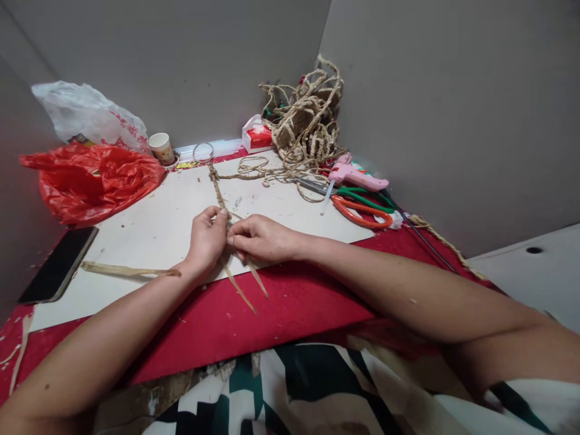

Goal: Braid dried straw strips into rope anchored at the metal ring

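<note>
Over the white board (176, 205), my left hand (207, 238) pinches a braided straw cord (217, 188) that runs away from me toward the back. Right beside it, my right hand (258, 237) has thumb and forefinger closed on the loose straw strands at the cord's near end. Two flat strands (240, 292) hang from under my hands past the board's front edge onto the red cloth. The exact spot where my fingertips grip is partly hidden. A single dry straw strip (127, 270) lies by my left wrist.
A phone (58, 266), a red plastic bag (99, 181) and a paper cup (162, 148) sit at left. Behind are a tissue pack (257, 134) and heaped braided cord (308, 121). Scissors (362, 211) and a pink glue gun (356, 174) lie at right. Grey walls stand behind.
</note>
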`<act>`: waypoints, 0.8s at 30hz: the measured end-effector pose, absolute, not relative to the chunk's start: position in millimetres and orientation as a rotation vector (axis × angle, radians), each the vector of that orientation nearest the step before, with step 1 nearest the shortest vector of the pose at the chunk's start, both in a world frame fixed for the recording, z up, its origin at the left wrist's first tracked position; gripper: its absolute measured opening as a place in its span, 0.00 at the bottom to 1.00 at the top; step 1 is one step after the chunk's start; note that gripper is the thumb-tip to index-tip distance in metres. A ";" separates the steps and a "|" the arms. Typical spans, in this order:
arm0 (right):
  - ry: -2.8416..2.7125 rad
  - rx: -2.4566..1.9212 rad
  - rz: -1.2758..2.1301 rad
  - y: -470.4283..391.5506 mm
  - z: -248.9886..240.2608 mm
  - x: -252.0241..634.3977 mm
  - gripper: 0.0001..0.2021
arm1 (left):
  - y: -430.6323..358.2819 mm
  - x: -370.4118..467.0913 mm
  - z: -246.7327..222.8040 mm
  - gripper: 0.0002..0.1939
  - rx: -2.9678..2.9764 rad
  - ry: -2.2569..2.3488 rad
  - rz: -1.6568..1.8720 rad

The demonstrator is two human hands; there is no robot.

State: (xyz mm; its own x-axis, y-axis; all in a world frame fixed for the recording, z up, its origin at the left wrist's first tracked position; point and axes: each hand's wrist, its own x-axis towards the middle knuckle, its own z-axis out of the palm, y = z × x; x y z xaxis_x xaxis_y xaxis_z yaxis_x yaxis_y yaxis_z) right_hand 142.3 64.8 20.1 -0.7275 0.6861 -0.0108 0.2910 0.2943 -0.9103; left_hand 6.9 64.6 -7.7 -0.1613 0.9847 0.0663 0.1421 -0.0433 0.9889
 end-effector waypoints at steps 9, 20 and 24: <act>-2.498 -0.976 0.566 60.2 17.9 141.7 0.11 | 65.6 7.6 -6.1 0.10 1.345 1.427 1.344; -1.802 -1.088 1.463 69.0 15.4 126.8 0.11 | 62.0 11.6 4.3 0.11 1.152 1.376 1.317; -1.732 -0.874 1.976 77.7 17.4 144.5 0.09 | 61.6 11.2 4.6 0.08 1.085 1.355 1.316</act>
State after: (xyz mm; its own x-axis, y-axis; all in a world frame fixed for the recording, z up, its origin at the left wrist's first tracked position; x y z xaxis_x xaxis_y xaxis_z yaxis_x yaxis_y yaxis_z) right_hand 144.5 77.7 17.4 -0.7391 0.6408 -0.2078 0.1222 -0.1758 -0.9768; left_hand 11.2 61.6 4.6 -0.1810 0.9828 -0.0377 -0.0094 0.0366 0.9993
